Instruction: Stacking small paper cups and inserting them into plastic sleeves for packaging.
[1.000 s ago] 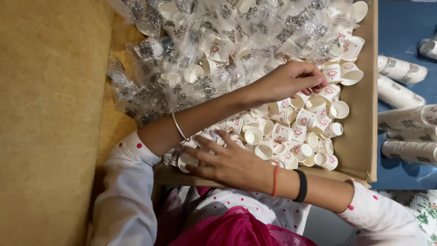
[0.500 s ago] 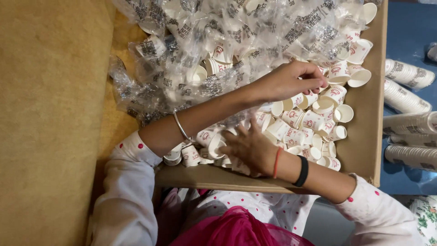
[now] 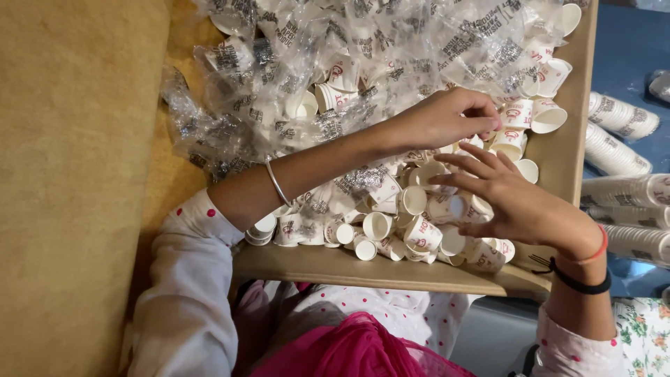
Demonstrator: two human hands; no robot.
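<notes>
Cups (image 3: 419, 234) half-buried under wrappers (image 3: 349, 63), left hand (image 3: 447, 119) fingertips hidden, right hand (image 3: 516, 202) spread

Two hands: left hand (image 3: 447, 119), right hand (image 3: 520, 202). One cardboard box (image 3: 565, 157). Loose paper cups (image 3: 377, 225) inside: dozens, too many to count. Clear wrappers (image 3: 293, 77): heap, uncountable. Sleeved cup stacks (image 3: 618, 115): about five visible at right.

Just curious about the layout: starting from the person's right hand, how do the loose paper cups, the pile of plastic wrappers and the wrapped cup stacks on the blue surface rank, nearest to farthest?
1. Loose paper cups: right under the right hand.
2. Wrapped cup stacks: off to the right, outside the box.
3. Pile of plastic wrappers: upper left, inside the box.
</notes>
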